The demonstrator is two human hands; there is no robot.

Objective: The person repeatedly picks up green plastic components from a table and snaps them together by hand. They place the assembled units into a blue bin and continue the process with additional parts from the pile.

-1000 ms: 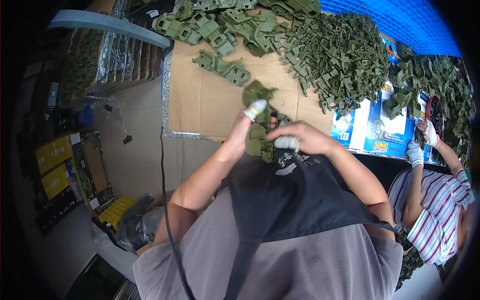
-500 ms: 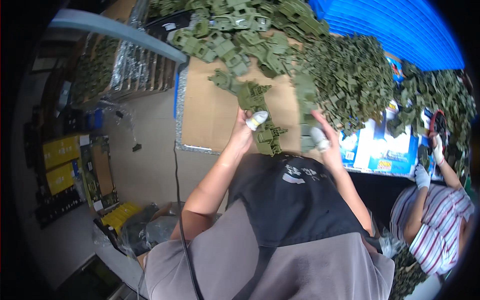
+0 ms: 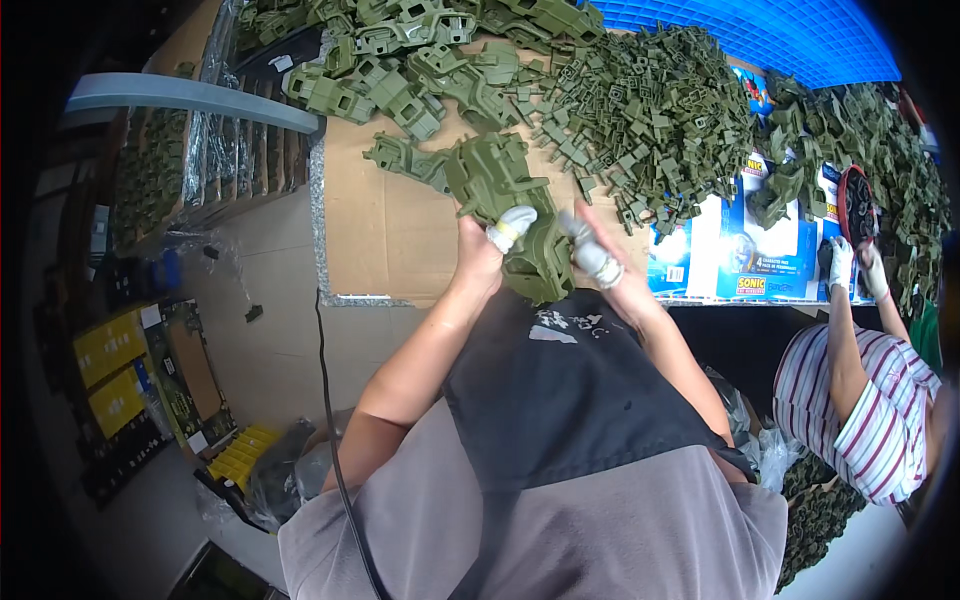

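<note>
My left hand [image 3: 483, 252] grips an olive-green plastic toy vehicle body [image 3: 492, 175], its white-wrapped thumb lying across the part. The moulded body reaches from above the hand down to the front of my black apron. Close against its right edge is my right hand [image 3: 612, 275], with white wraps on its fingers. Motion blurs those fingertips, so I cannot tell whether they grip the part. Just left of the held body, another green moulded piece [image 3: 405, 160] lies on the cardboard [image 3: 350, 230].
Large green vehicle bodies [image 3: 400, 95] heap at the back, beside a pile of small green parts [image 3: 650, 110]. A blue crate [image 3: 770, 30] stands behind. At the right, a co-worker [image 3: 860, 400] handles a red-rimmed round item [image 3: 855, 205]. A grey metal bar [image 3: 190, 92] crosses the upper left.
My right hand has moved left, up to the held vehicle body. The separate green strip beside it no longer shows apart. The held part now shows its smoother outer side.
</note>
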